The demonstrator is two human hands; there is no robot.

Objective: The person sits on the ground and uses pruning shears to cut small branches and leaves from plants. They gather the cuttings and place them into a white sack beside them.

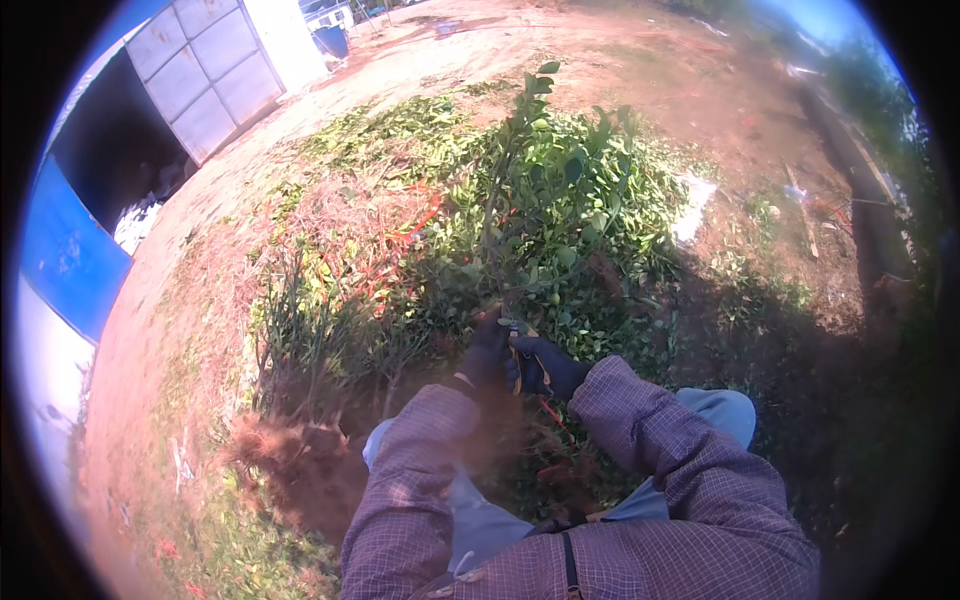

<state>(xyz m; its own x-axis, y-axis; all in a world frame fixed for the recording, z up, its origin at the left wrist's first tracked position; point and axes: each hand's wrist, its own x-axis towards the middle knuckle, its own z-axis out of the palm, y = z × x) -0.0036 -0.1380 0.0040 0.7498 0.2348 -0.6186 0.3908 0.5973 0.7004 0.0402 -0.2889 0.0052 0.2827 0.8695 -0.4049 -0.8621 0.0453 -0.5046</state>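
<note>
In front of my knees, my gloved left hand (484, 351) is closed round the lower stem of a leafy sapling (490, 225), which points up and away from me. Beside it, my gloved right hand (549, 366) grips pruning shears (517, 384) with yellow handles. The blades are close to the stem; whether they touch it is hard to tell. To the left lies a bundle of mostly bare stems (289, 337), with brown soil-covered roots (289, 454) at its near end. Dust or a smear on the lens blurs the area below my left hand.
A broad heap of cut leaves (637, 180) spreads ahead, with red ribbon strips (426, 214) among dry stalks. A white scrap (694, 206) lies at its right side. Far left stand a metal door (206, 75) and a blue panel (71, 247); a trench-like strip (862, 202) runs along the right.
</note>
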